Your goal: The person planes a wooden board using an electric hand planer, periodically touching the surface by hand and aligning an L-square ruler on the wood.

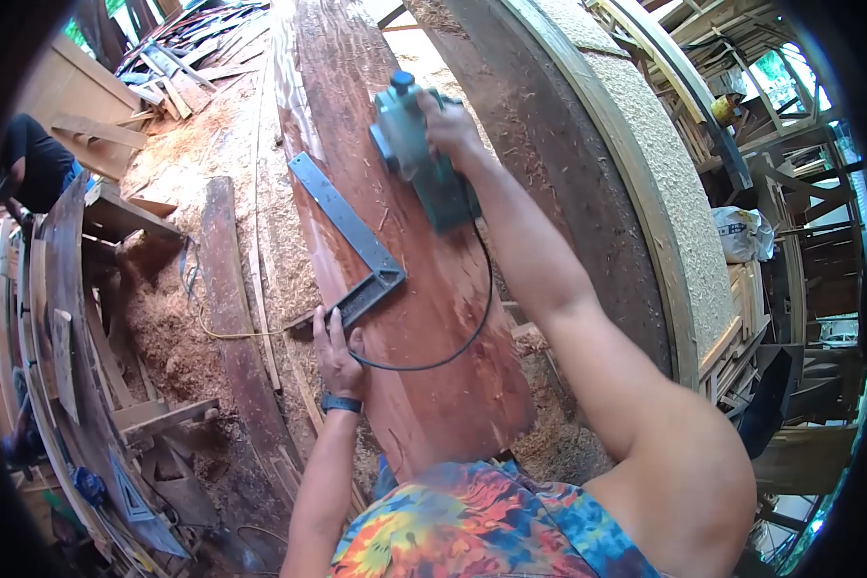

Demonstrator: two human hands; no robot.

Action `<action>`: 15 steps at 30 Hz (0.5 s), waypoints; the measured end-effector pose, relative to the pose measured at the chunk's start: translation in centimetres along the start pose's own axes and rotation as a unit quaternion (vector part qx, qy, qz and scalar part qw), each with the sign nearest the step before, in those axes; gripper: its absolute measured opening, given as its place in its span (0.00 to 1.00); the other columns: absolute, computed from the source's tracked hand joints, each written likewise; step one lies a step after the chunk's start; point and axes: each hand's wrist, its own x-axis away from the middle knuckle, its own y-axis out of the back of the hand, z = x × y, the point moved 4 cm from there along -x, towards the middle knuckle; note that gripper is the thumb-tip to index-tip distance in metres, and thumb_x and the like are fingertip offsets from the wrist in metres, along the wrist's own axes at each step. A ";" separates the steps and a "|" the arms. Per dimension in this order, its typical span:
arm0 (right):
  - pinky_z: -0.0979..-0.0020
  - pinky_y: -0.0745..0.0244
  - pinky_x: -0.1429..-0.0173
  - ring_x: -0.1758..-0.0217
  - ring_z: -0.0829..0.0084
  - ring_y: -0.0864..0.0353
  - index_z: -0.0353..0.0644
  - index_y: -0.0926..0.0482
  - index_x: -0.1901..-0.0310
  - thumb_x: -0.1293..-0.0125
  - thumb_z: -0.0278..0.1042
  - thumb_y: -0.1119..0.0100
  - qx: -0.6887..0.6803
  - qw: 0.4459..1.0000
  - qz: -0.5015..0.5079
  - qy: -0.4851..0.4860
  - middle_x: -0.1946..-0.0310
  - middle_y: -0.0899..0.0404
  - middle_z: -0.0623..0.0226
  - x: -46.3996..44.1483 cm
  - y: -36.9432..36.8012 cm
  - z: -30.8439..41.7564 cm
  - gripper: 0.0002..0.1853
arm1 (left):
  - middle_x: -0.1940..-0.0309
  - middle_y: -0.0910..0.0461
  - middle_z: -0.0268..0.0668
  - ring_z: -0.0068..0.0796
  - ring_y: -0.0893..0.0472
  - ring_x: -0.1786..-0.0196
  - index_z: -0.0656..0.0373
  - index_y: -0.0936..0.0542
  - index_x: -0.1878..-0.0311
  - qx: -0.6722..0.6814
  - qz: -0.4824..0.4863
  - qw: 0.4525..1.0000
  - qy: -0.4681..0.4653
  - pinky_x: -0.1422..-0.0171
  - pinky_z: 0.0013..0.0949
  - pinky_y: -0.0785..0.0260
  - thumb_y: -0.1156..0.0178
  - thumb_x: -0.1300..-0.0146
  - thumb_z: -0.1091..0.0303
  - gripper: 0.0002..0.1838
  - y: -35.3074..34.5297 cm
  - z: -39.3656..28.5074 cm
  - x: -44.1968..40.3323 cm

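Note:
My right hand (445,130) grips the handle of a green electric planer (424,159), which sits on a long reddish-brown wooden board (433,328). The planer is a little blurred. My left hand (337,358), wearing a dark wristband, lies at the board's left edge with fingers stretched out. Close to its fingertips is the stock of a metal try square (342,217), whose blade points up and left across the board. From the planer a black cord (486,299) loops back toward my left hand; whether the palm presses on it is hidden.
Wood shavings (178,366) cover the ground at left, around a narrow plank (226,270). A dark, wide timber (568,164) runs along the right. Scrap wood (197,58) is heaped at the back. Another person (43,159) is at far left, near a blue triangular square (133,493).

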 end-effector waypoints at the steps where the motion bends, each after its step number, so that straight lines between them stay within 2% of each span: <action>1: 0.67 0.33 0.82 0.85 0.75 0.29 0.42 0.24 0.71 0.28 0.65 0.42 -0.013 0.999 0.007 0.030 0.83 0.28 0.69 -3.2 -0.8 0.5 0.29 | 0.26 0.36 0.55 0.59 0.32 0.27 0.62 0.26 0.32 -0.014 -0.009 1.000 -0.012 0.25 0.51 0.35 0.39 0.30 0.63 0.26 -0.1 0.1 -0.1; 5: 0.67 0.31 0.81 0.83 0.74 0.29 0.38 0.23 0.68 0.29 0.67 0.43 0.003 1.000 0.019 0.022 0.81 0.28 0.67 -11.1 -3.1 3.2 0.32 | 0.26 0.35 0.54 0.58 0.27 0.30 0.57 0.22 0.33 -0.038 -0.012 0.999 -0.026 0.30 0.50 0.29 0.38 0.31 0.64 0.24 0.0 -0.1 -0.2; 8: 0.67 0.30 0.79 0.82 0.74 0.29 0.37 0.24 0.66 0.28 0.67 0.44 -0.009 0.999 0.025 0.027 0.79 0.28 0.67 -15.2 -4.4 4.2 0.32 | 0.25 0.36 0.54 0.57 0.27 0.31 0.56 0.22 0.32 -0.021 0.012 1.000 -0.015 0.31 0.50 0.29 0.37 0.31 0.65 0.25 0.1 0.0 -0.2; 13: 0.67 0.30 0.79 0.82 0.74 0.30 0.39 0.25 0.66 0.28 0.68 0.45 -0.034 0.997 0.061 -0.013 0.79 0.30 0.68 -12.9 -3.9 3.8 0.32 | 0.25 0.37 0.55 0.58 0.30 0.27 0.55 0.23 0.31 -0.014 -0.007 1.000 -0.018 0.28 0.51 0.31 0.42 0.28 0.65 0.23 -0.1 0.5 0.2; 15: 0.65 0.28 0.80 0.81 0.71 0.27 0.40 0.25 0.67 0.27 0.65 0.44 -0.039 0.998 0.057 -0.014 0.80 0.28 0.66 -8.8 -2.3 2.1 0.30 | 0.24 0.37 0.55 0.58 0.31 0.27 0.57 0.24 0.30 0.007 -0.018 1.000 -0.010 0.27 0.51 0.32 0.42 0.27 0.65 0.23 -0.1 0.8 0.2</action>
